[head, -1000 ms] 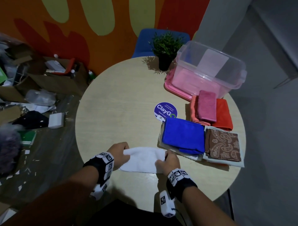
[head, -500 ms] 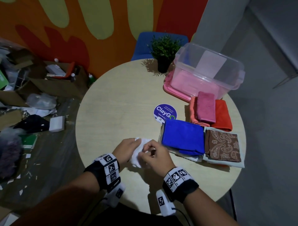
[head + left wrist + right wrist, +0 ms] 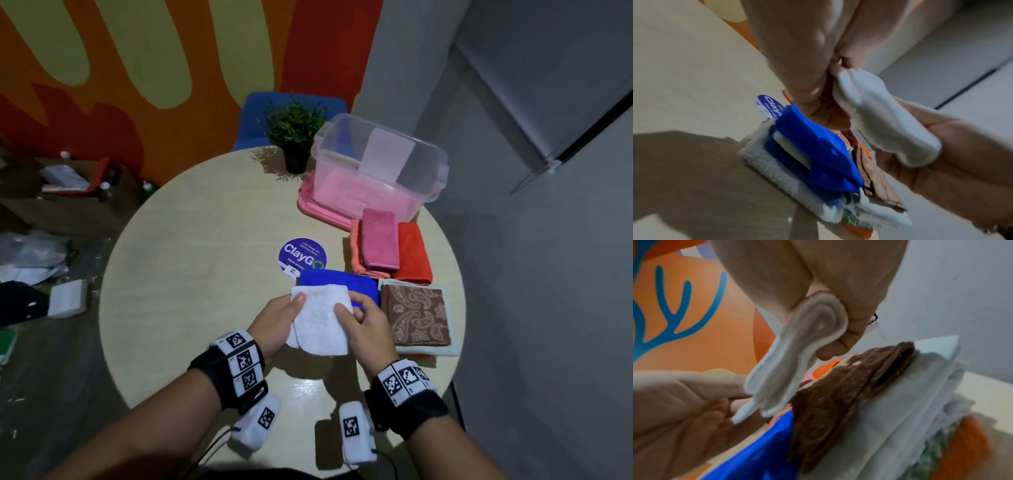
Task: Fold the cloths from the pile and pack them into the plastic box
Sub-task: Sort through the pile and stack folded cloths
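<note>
Both hands, left hand (image 3: pixel 274 323) and right hand (image 3: pixel 368 330), pinch the folded white cloth (image 3: pixel 320 318) above the table (image 3: pixel 191 240), over the blue cloth (image 3: pixel 337 279). Soft and light, it likely needs gripping at its edges; plastic box (image 3: pixel 424 178) waits beyond.

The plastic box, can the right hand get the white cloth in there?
Probably yes. The plastic box has no lid on, and only low folded cloths lie between it and the right hand, which holds the white cloth.
</note>
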Motion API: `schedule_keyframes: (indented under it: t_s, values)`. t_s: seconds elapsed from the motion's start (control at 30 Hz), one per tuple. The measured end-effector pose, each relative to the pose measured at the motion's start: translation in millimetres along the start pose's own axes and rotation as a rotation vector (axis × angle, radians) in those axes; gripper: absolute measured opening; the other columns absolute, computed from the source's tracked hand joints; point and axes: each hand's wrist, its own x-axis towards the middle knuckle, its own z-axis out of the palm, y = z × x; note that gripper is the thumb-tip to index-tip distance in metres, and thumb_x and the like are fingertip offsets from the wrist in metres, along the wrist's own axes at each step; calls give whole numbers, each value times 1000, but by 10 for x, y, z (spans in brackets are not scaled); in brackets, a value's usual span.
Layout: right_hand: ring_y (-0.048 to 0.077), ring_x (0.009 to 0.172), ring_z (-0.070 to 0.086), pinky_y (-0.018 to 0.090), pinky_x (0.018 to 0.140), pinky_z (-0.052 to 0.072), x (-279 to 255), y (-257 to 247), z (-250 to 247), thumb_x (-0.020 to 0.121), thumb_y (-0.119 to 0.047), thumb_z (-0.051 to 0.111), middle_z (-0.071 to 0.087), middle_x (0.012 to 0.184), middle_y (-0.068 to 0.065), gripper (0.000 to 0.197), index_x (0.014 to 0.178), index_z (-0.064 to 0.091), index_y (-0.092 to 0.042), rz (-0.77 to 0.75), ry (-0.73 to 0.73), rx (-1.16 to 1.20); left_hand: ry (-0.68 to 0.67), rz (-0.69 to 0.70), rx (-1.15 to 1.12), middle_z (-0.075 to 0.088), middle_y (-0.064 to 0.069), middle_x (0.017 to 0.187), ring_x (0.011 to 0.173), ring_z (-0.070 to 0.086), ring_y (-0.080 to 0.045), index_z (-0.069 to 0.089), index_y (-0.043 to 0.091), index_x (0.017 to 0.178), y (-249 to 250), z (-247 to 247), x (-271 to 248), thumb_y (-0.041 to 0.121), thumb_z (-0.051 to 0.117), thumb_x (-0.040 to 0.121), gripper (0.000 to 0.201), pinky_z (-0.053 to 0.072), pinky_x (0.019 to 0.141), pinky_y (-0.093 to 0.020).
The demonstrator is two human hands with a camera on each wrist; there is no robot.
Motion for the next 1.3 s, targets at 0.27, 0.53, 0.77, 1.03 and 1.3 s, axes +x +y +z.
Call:
schedule_keyframes:
  t_s: [0.27,0.53,0.77,1.03,1.3]
  values:
    - [20,100,60,32,86,51,105,94,-885,88,-7,53,64,110,0,38,121,58,-23,-49,405,-278,18,60,321,75,0,97,81,71,-3,69,8,117,-107,951,446,5,71,88,29,53,66,-15]
    - [34,132,39,45,107,37,431,227,-1205,92,-31,53,42,147,8,42,133,52,-19,-157,502,-1024,320,337,1136,57,1,133,126,45,-22,53,27,132,-48,1300,873,42,51,97,38,38,106,-43]
    - [36,151,1,57,119,13,612,704,-967,97,-61,24,-7,166,8,74,158,5,-22,35,248,-1227,168,15,1598,-7,0,166,151,-8,-39,-4,37,157,-732,968,1016,74,-19,79,87,-1,113,-70]
    - [33,151,-7,59,119,1,605,87,-1158,96,-63,25,-6,166,4,79,156,-6,-23,84,306,-916,169,6,1435,11,4,164,150,6,-29,18,36,153,-349,1022,958,66,17,97,64,7,116,-63]
    - [46,112,58,47,94,49,1877,-1069,-1508,96,-51,47,55,130,28,63,136,42,-2,15,456,-627,310,327,1059,69,-2,95,88,62,-23,66,15,99,495,826,1002,25,46,100,22,53,77,-41]
